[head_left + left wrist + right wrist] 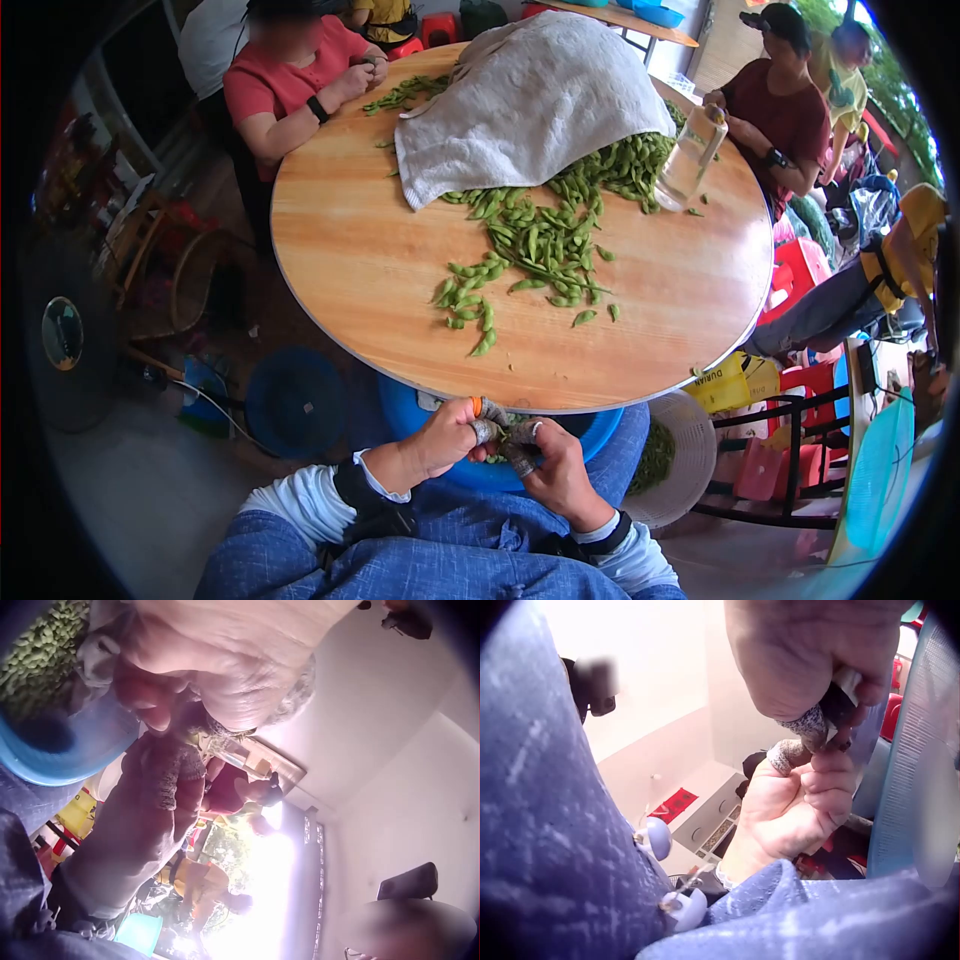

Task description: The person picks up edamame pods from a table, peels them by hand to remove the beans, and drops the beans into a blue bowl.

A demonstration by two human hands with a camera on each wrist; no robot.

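Both hands meet just past the table's near edge, above a blue basin (396, 408). My left hand (442, 440) has its fingers curled in, and grey knitted covers wrap its thumb and a fingertip. Facing it, my right hand (558, 470) wears similar grey covers. Between the thumbs they pinch a small green soybean pod (196, 740), mostly hidden by the fingers. Shelled green beans (45, 660) fill part of the basin in the left wrist view. In the right wrist view the fingertips of both hands press together.
On the round wooden table (350, 270) lie loose soybean pods (540, 240), a larger heap under a grey towel (530, 100), and a clear plastic jug (690, 160). A white basket (690, 450) with green pods stands right of my knees. Two people (290, 80) sit across the table.
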